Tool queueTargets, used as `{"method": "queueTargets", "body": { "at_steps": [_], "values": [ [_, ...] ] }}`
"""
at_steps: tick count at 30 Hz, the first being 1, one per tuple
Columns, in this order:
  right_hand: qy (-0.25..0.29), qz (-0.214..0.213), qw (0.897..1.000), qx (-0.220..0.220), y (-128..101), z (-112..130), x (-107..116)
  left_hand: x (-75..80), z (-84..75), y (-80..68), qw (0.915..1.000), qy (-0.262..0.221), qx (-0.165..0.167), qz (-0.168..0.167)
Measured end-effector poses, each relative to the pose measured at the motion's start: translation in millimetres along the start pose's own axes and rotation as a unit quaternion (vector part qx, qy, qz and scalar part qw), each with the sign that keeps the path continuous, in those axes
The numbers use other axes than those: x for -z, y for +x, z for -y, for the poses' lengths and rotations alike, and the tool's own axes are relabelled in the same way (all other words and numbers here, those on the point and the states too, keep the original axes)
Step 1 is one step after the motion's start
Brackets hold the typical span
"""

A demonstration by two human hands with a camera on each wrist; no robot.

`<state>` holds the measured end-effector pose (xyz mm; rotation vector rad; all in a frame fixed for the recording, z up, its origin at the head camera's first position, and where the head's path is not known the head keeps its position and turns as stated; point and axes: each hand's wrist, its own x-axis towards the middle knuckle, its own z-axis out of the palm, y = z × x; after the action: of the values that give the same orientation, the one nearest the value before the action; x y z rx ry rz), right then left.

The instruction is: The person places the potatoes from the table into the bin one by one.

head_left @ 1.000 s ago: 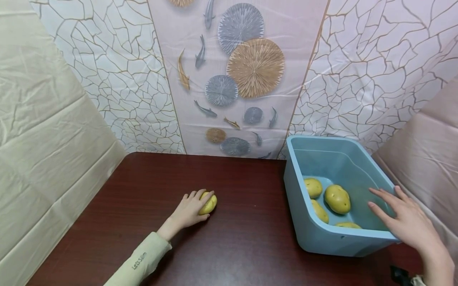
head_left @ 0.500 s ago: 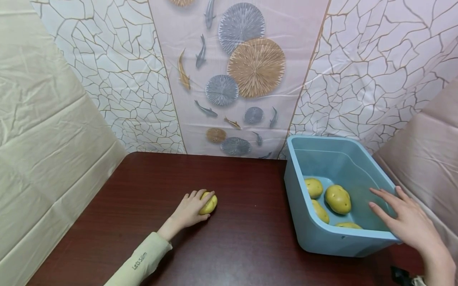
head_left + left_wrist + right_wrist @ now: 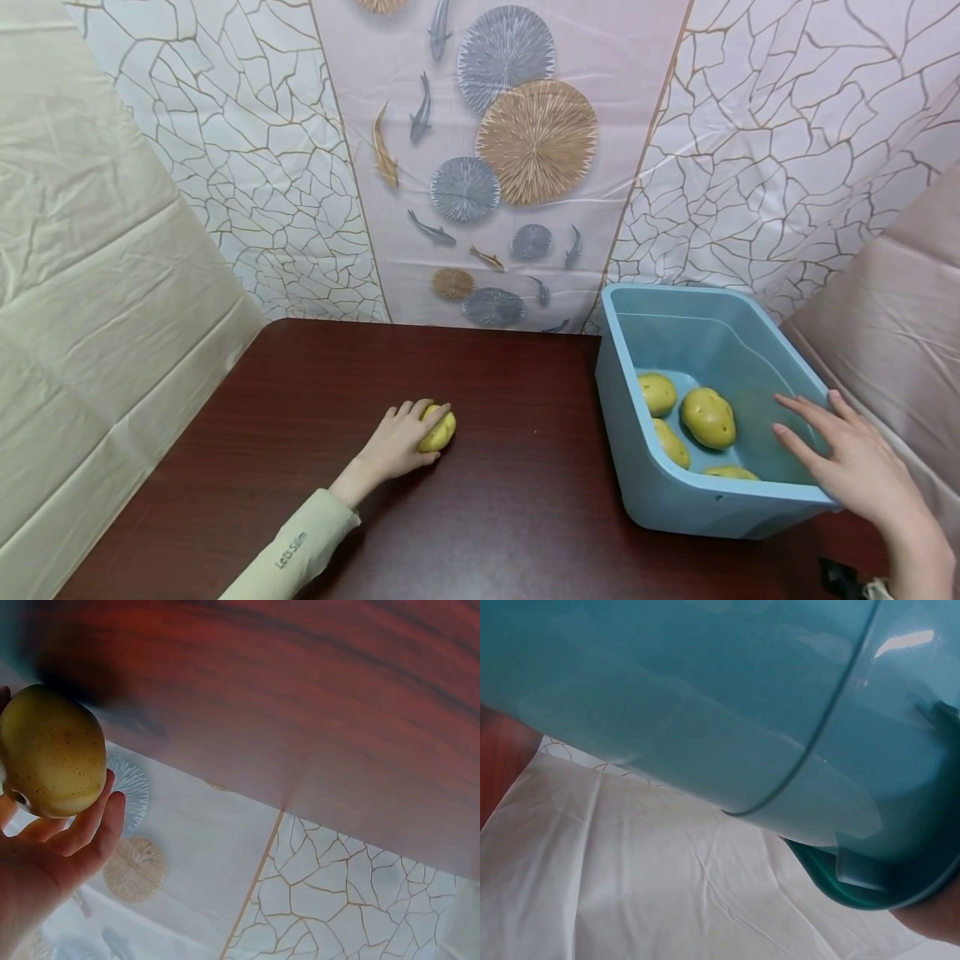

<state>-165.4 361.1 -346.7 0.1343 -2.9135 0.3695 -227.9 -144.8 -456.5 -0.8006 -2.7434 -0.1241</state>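
Left hand [image 3: 395, 440] cups a smooth, speckled yellow potato [image 3: 437, 430] on the glossy dark wood table [image 3: 487, 500], left of the blue plastic bin [image 3: 660, 492]; right hand [image 3: 855, 467] rests flat-fingered on the bin's rim, gripping nothing.

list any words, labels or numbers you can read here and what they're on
"Let's Slim" as best it reads, small dark print on the pale green sleeve of the left arm; the letters are tiny, so the spelling is uncertain.
No readable text on the blue tub, the potatoes, the wall covering or the table.
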Motion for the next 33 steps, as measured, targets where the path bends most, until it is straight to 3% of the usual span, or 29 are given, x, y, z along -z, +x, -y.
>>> {"method": "queueTargets", "body": {
  "at_steps": [13, 33],
  "values": [
    [-0.002, 0.002, 1.0, -0.001, 0.1, 1.1, 0.4, 8.1, -5.6, -1.5, 0.9999, 0.005, -0.011, 0.004],
    [-0.001, 0.001, 1.0, -0.002, 0.1, 1.2, 0.6, 17.5, -14.6, 3.4, 0.998, 0.023, -0.047, -0.034]
  ]
}}
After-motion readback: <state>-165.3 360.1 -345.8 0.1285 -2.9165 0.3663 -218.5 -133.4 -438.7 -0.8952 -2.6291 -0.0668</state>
